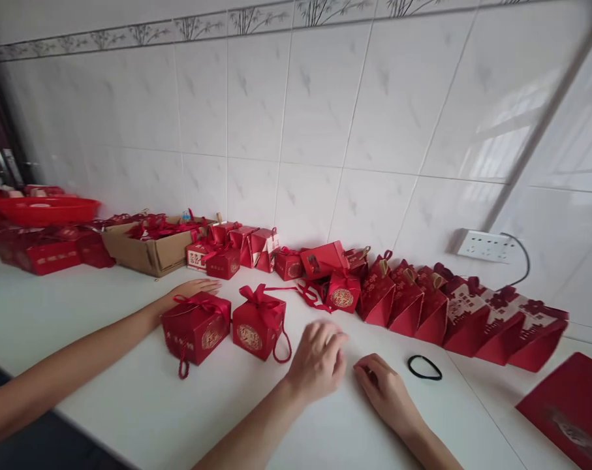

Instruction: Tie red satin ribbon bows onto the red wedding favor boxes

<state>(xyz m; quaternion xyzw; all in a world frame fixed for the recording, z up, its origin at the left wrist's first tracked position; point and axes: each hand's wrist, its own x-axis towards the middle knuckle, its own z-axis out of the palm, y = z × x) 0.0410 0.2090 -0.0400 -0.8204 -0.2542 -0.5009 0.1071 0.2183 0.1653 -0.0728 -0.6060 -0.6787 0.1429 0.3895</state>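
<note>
Your left hand [318, 359] hovers low over the white counter [129, 398], its fingers curled loosely together. It's blurred, so I can't tell whether anything small is pinched in there. Just past your left knuckles, up and to the left, sits the red gift box [259, 323] with its bow on top, and its ribbon loop hangs down the side nearest your fingers, close but not touching. Your right hand [386, 388] lies palm down on the counter with nothing in it. Its fingers are bent a little and side by side, and the tips point at your left hand, just apart from it. Just off your right hand's far side lies a black hair band [424, 367], flat on the counter and untouched. Beyond the bow box stands a second red box [196, 326], with another person's hand [192, 288] resting right behind it, fingers stretched out flat. Farther out from your fingertips, a row of red paper bags [452, 313] leans along the tiled wall.
</note>
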